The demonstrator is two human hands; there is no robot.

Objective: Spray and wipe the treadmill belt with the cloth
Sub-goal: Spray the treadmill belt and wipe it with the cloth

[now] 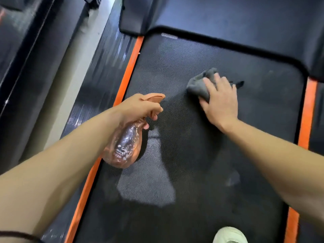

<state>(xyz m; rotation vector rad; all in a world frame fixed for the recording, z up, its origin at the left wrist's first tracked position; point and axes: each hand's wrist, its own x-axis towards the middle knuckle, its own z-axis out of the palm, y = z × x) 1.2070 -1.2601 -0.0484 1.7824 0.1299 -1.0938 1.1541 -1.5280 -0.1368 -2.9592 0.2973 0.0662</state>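
The black textured treadmill belt [201,155] fills the middle of the view, with darker wet patches near its centre. My left hand [138,106] grips a clear orange spray bottle [122,148] by its neck and trigger above the belt's left side, with the nozzle aimed toward the belt's middle. A crumpled grey cloth [199,84] lies on the belt farther up. My right hand [219,100] presses flat on the cloth with fingers spread, covering its right part.
Orange strips [128,74] run along both sides of the belt, with black side rails [98,95] outside them. The black motor cover [228,18] curves across the top. A white shoe [229,235] stands on the belt at the bottom edge. Another dark machine [26,58] sits at left.
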